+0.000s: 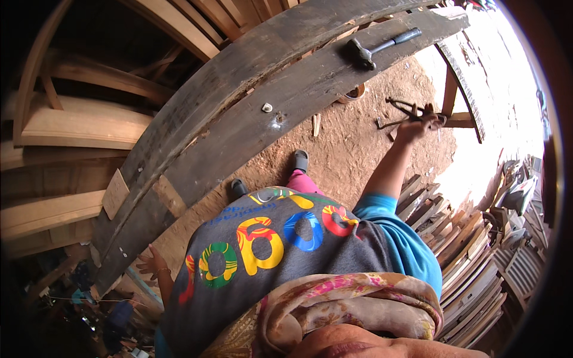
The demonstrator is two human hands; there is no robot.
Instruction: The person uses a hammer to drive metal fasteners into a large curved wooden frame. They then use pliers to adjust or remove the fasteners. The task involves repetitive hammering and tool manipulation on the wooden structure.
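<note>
My right hand (422,123) is stretched out to the right above the dirt floor, its fingers closed around dark metal pincers (406,112) whose two thin handles spread apart toward the left. Low on the left, my left hand (154,264) hangs beside the near end of a dark workbench plank (239,140), fingers spread and holding nothing. On the far part of that plank lies a hammer (382,48) with a dark head and a grey-blue handle. A small pale whitish piece (267,108) sits mid-plank.
A round container (353,93) stands below the plank's right edge. Stacked wood strips (471,262) fill the lower right. Pale timber frames (83,122) crowd the left beyond the bench. A wooden stand (461,113) rises near my right hand. A wood scrap (316,125) lies on the floor.
</note>
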